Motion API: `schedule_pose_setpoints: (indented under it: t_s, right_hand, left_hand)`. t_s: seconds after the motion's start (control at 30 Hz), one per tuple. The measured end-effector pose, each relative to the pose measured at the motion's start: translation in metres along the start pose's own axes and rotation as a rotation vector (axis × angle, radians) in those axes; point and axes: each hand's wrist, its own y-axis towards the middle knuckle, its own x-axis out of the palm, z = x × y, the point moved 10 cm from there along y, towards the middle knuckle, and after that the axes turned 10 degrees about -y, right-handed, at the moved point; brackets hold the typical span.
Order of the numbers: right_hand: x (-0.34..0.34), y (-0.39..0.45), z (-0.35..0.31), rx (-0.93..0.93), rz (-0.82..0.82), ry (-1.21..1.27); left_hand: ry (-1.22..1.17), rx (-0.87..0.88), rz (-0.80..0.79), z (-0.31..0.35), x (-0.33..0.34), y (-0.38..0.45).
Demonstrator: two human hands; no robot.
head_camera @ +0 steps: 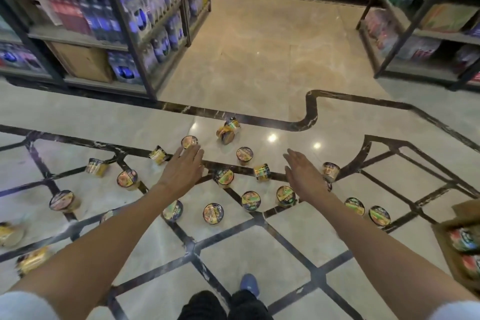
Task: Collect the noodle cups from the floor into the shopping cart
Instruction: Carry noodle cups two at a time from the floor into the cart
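- Noodle cups [224, 177] are scattered across the tiled floor [259, 254].
- Left hand [183, 169] and right hand [302, 176] are held outstretched above them, fingers straight, nothing gripped.

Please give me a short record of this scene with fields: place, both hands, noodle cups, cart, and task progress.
place: shop aisle, tiled floor with dark lines, stocked shelves on both sides
left hand: open, fingers straight, held out above the cups, holds nothing
right hand: open, fingers straight, holds nothing
noodle cups: many scattered on the floor, most upright, a few on their side, such as the far one
cart: not visible; a brown box with packets sits at the right edge
progress: no cup picked up yet
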Motion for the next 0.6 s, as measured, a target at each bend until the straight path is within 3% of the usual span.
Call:
schedule_pose_setpoints:
  t_s: [0.17, 0.3, 0.47, 0.6]
  right_hand:
    - [0.079, 0.065, 0.021, -0.038, -0.032, -0.039]
    - [0.184, 0.121, 0.039, -0.018, -0.016, -0.045]
    - [0.37, 0.159, 0.048, 0.04, -0.079, -0.012]
    - [0.521, 0.167, 0.054, 0.092, -0.154, 0.046]
  left_hand:
    - [0.06, 0.08, 0.012, -0.015, 0.073, 0.065]
    - [0.075, 0.101, 0.019, -0.033, 0.179, 0.112]
    - [0.007, 0.118, -0.009, -0.055, 0.375, 0.12]
    - [-0.072, 0.034, -0.258, -0.08, 0.552, 0.088]
